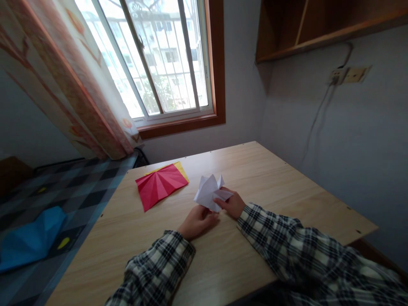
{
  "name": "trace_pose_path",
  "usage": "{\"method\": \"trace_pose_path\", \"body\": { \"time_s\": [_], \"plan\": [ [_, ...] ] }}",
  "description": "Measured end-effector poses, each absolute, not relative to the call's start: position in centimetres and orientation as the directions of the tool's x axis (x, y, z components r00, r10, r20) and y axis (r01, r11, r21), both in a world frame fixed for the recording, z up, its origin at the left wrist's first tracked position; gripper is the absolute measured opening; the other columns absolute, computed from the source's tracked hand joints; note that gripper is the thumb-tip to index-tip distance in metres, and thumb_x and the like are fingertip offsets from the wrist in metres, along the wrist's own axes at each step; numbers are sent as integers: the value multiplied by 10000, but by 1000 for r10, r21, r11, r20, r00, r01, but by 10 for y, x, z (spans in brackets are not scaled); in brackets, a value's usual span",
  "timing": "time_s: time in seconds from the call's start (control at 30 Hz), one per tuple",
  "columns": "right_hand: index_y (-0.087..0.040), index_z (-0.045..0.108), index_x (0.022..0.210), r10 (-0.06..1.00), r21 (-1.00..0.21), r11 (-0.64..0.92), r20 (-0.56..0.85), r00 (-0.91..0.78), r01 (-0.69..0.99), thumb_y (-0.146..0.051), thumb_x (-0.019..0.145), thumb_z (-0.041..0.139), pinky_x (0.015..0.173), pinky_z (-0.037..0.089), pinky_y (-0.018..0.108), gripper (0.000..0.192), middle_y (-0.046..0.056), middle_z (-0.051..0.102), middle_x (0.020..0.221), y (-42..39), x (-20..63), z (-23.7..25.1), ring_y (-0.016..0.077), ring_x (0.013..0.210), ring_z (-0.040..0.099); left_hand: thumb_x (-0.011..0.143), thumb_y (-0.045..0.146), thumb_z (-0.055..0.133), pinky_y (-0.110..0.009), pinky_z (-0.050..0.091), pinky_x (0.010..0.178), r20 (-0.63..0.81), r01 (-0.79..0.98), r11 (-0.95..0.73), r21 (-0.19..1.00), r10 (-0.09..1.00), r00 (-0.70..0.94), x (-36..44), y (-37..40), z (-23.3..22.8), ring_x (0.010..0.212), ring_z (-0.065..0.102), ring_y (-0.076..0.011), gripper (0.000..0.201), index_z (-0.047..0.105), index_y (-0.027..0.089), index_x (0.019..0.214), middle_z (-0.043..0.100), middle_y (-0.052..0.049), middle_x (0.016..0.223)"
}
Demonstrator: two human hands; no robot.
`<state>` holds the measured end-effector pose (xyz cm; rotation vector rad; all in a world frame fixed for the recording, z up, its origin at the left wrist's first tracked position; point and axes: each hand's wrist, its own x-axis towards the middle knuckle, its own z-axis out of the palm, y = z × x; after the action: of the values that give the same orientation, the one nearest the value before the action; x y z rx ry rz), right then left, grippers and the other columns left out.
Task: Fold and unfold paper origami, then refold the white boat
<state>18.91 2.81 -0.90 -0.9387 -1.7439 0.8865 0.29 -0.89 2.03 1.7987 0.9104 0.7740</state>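
Note:
A folded white sheet of paper (205,191), with pointed flaps standing up along its top, is held above the middle of the table. My right hand (234,205) grips its right side, the thumb lying across the front and the fingers behind. At the lower edge my left hand (196,222) has its fingers curled in and pinches the paper from below; the fingertips are partly hidden. To the left on the tabletop lies a red sheet of paper (161,186) with creases fanning out from its upper edge. A yellow sheet (181,170) shows from under it.
The light wooden table (255,170) has its far edge near a window (165,59). Left of it is a checked cloth surface (86,191) bearing a blue creased paper (35,233). A wall shelf (318,29) and a plugged-in socket (338,75) are at the right.

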Motion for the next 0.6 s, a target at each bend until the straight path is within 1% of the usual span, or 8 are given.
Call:
{"method": "trace_pose_path", "body": {
  "time_s": [0.1, 0.27, 0.43, 0.53, 0.6],
  "plan": [
    [-210, 629, 987, 880, -874, 440, 373, -295, 206, -370, 837, 632, 709, 527, 308, 219, 36, 714, 890, 26, 188, -8, 184, 781, 664, 813, 396, 654, -394, 488, 932, 100, 240, -246, 939, 864, 493, 6, -11, 22, 1002, 632, -242, 388, 627, 138, 1101, 688, -118, 1123],
    [-225, 624, 1076, 859, -873, 453, 373, -351, 181, -332, 828, 638, 751, 530, 312, 271, 37, 711, 970, 23, 187, -6, 191, 832, 666, 840, 455, 610, -400, 472, 965, 124, 252, -245, 936, 901, 416, 9, -11, 22, 1030, 630, -243, 438, 623, 140, 1144, 687, -116, 1160],
    [-230, 636, 1079, 861, -859, 464, 378, -340, 218, -369, 830, 632, 762, 526, 330, 285, 45, 710, 989, 21, 187, -4, 208, 850, 664, 911, 475, 478, -347, 479, 906, 164, 369, -298, 880, 922, 352, 6, -8, 20, 949, 632, -229, 409, 680, 134, 1015, 723, -95, 1010],
    [-232, 648, 1059, 868, -859, 456, 373, -327, 232, -398, 840, 624, 752, 522, 334, 275, 45, 714, 963, 21, 187, -3, 212, 835, 664, 924, 481, 451, -330, 490, 858, 176, 401, -311, 862, 924, 340, 5, -7, 18, 858, 630, -213, 421, 694, 137, 910, 724, -80, 920],
    [-231, 658, 1039, 875, -863, 447, 367, -316, 234, -385, 854, 609, 744, 517, 331, 245, 49, 718, 952, 21, 187, -3, 212, 832, 666, 927, 492, 437, -328, 496, 840, 176, 406, -311, 859, 926, 335, 4, -6, 17, 836, 627, -211, 442, 697, 139, 866, 724, -80, 888]
  ]
}}
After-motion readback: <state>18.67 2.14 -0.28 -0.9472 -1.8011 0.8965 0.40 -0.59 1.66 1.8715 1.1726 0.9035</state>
